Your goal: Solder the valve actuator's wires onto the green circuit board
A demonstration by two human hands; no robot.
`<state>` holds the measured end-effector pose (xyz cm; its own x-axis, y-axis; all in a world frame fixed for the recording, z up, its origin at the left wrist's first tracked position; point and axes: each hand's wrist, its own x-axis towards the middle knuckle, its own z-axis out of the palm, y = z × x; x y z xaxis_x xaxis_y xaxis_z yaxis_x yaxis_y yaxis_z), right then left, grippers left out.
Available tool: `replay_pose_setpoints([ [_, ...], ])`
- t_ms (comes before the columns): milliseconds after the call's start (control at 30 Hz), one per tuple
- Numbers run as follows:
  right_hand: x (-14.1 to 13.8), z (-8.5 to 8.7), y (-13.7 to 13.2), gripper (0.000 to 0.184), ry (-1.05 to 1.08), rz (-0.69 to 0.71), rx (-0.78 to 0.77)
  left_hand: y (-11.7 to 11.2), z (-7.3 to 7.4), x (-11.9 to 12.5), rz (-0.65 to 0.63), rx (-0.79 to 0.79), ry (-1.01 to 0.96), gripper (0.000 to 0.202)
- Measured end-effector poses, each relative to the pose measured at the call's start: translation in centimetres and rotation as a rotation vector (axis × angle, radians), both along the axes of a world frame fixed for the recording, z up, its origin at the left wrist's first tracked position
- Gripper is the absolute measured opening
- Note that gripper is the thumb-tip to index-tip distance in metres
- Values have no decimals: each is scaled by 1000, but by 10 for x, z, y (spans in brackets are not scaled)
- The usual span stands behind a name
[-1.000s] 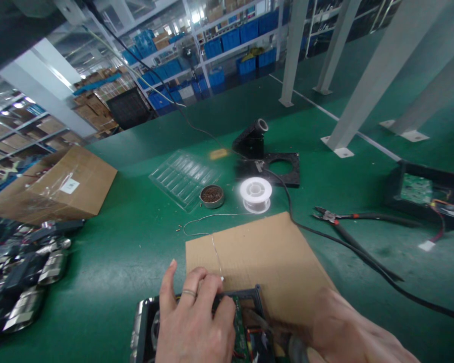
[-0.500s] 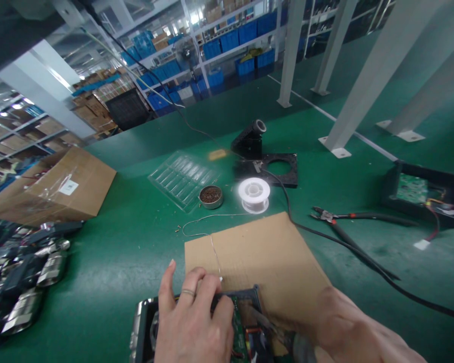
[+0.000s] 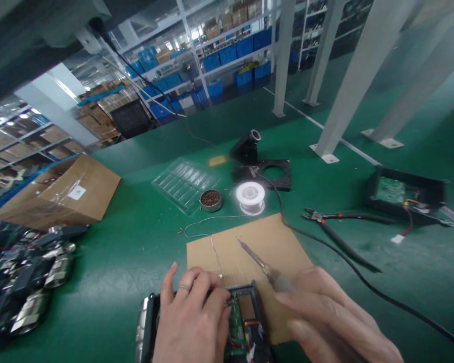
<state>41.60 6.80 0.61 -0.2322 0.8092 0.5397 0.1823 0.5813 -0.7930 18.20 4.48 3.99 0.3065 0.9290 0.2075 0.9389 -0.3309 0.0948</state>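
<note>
My left hand [image 3: 196,312] lies over an opened black device casing [image 3: 263,315], which holds a green circuit board [image 3: 237,322] with wires. Its index finger and thumb are bent together at the board's edge. A thin solder wire [image 3: 214,249] runs from a white spool [image 3: 250,196] to these fingers, which seem to pinch it; its end is hidden. My right hand [image 3: 325,312], slightly blurred, is closed round the handle of a soldering iron [image 3: 265,267]. The iron's tip points up and left above a cardboard sheet [image 3: 249,237], apart from the board.
Behind the cardboard are a round tin [image 3: 211,200], a clear plastic tray [image 3: 185,184] and a black stand [image 3: 249,148]. Cutting pliers [image 3: 318,217] and a casing with a board [image 3: 404,196] lie right. A carton [image 3: 68,191] and several black devices [image 3: 41,277] stand left.
My right hand has lifted the soldering iron off the device, up and to the left over the cardboard. My left hand stays on the device. The view has shifted slightly.
</note>
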Motion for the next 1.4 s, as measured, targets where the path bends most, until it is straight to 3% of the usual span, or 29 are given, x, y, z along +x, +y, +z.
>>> replay_pose_setpoints([
  [133,-8,-5,-2,22,9,-22,25,-4,9,-11,-49,25,15,24],
  [300,-19,-13,0,37,-51,44,204,-11,5,-12,-34,67,-33,22],
  [433,-38,-15,0,20,-139,27,183,-13,3,-12,-17,81,-32,24],
  [600,-58,-9,-3,26,-123,136,102,-15,2,-13,-31,97,-21,25],
  [800,-60,-3,-4,35,-101,221,41,-16,-3,-11,-5,67,-66,21],
  [1133,-57,-14,-4,25,-35,229,-52,-17,0,-8,-21,29,-214,17],
  [1400,-53,-20,-7,14,124,180,-405,-17,1,-6,17,-109,-318,14],
])
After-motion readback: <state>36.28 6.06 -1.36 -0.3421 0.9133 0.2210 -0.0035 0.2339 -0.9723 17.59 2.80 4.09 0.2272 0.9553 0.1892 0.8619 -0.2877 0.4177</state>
